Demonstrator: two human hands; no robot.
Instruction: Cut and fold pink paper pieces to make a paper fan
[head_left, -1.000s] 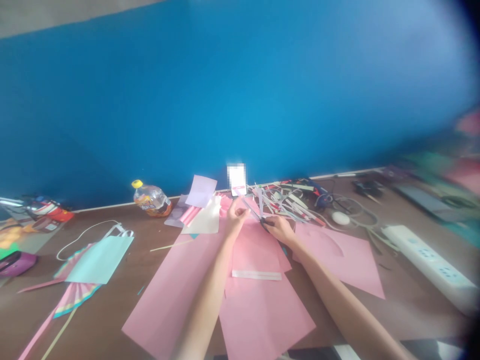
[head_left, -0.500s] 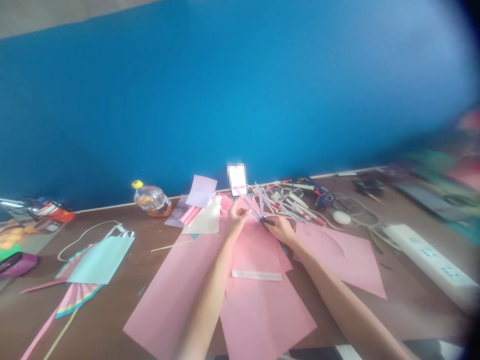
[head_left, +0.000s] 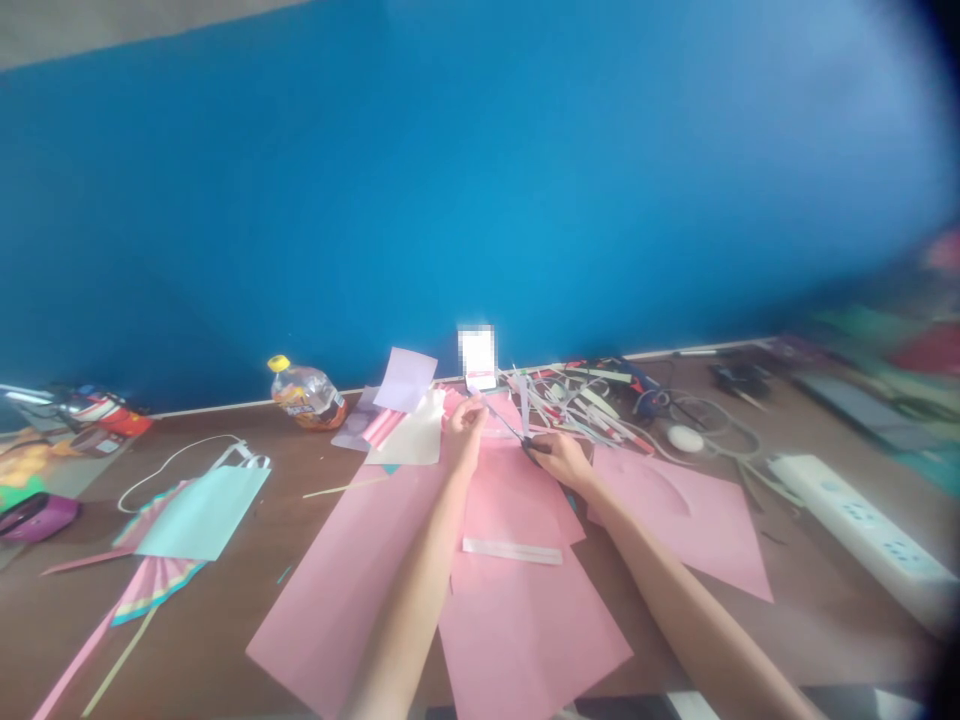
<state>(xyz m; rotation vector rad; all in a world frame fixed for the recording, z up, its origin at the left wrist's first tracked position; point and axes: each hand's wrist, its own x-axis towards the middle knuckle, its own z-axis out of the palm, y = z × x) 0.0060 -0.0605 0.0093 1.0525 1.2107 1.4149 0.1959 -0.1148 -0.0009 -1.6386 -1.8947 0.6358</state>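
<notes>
My right hand [head_left: 561,458] grips the black handles of a pair of scissors [head_left: 517,430], whose blades point up and left toward my left hand. My left hand [head_left: 465,425] is closed in a pinch on the far edge of a small pink piece of paper [head_left: 491,420] at the blade tips. Both hands hover over a folded pink sheet [head_left: 517,495] with a white strip [head_left: 512,550] lying on it. Larger pink sheets [head_left: 352,580] spread beneath my forearms on the brown table [head_left: 225,620].
A pile of cut paper strips [head_left: 570,400] and cables lies behind my right hand. A plastic bottle [head_left: 306,395] lies by the blue wall. A light-blue paper bag [head_left: 202,498] and a folded fan [head_left: 142,590] are at left. A white power strip [head_left: 855,525] sits at right.
My left hand has shifted slightly up and to the left with the paper piece. The view has drifted a little; the right hand keeps hold of the scissors.
</notes>
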